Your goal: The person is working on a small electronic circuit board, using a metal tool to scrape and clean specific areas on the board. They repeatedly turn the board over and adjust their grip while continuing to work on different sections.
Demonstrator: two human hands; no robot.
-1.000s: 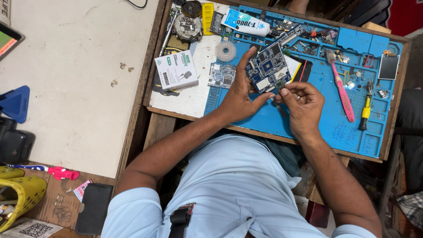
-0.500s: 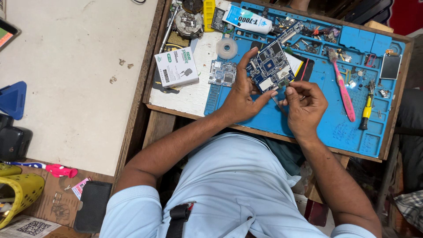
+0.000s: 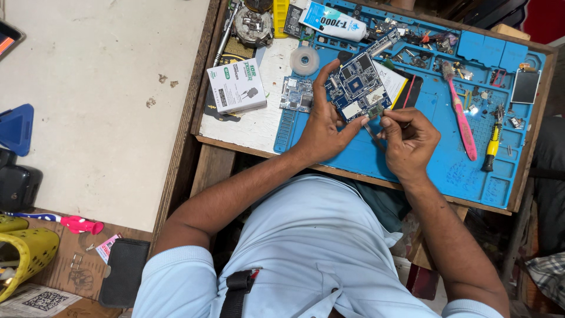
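My left hand [image 3: 322, 126] holds a blue circuit board [image 3: 356, 87] by its edges, tilted above the blue work mat [image 3: 412, 159]. My right hand [image 3: 407, 138] is closed on a thin metal tool [image 3: 369, 128] whose tip touches the board's lower edge. A smaller grey circuit board [image 3: 296, 94] lies flat on the mat just left of my left hand. Both forearms reach up from the bottom of the view.
A white small box [image 3: 236, 86], a tape roll [image 3: 305, 60] and a white glue tube [image 3: 332, 22] lie at the tray's left and top. A pink toothbrush [image 3: 460, 115], a yellow-handled screwdriver [image 3: 491, 147] and a small screen [image 3: 524, 87] lie to the right. A white table [image 3: 100, 100] stands left.
The view has shifted a little. My hands keep holding the board and tool in about the same place; the tool tip stays at the board's lower edge.
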